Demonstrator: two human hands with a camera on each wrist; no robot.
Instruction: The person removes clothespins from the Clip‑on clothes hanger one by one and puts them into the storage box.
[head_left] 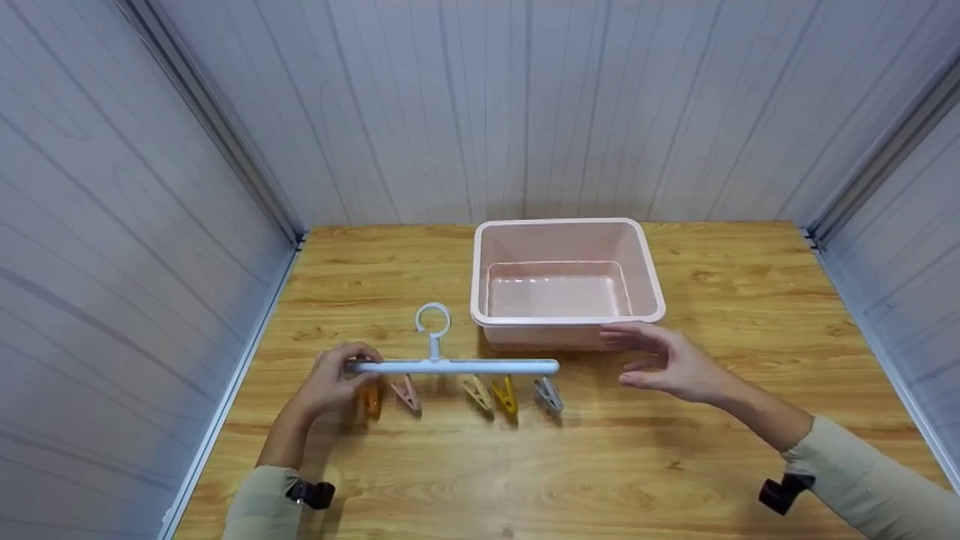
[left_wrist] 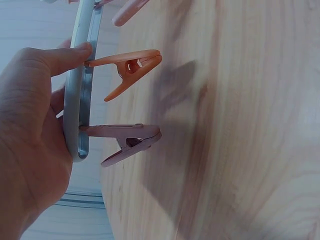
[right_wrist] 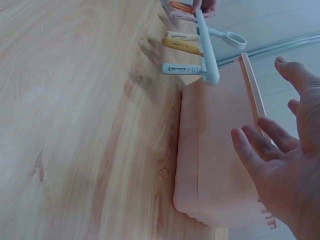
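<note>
Head view shows a wooden desk [head_left: 675,465] with clear grain, closed in by pale ribbed walls. Over it, the left hand [head_left: 330,382] grasps the end of a smooth light-blue hanger [head_left: 457,367], a straight bar with a round hook. Five plastic pegs hang below the bar: orange [left_wrist: 127,70], pink [left_wrist: 127,140], beige [head_left: 478,393], yellow [head_left: 507,394], grey [head_left: 548,394]. Behind stands a glossy pink basin [head_left: 566,319], rectangular with rounded corners. The right hand [head_left: 671,364] is released, fingers spread, just beside the basin's front rim.

Pale blue clip hanger [head_left: 457,367], level above the wooden table [head_left: 600,465], five coloured pegs dangling
</note>
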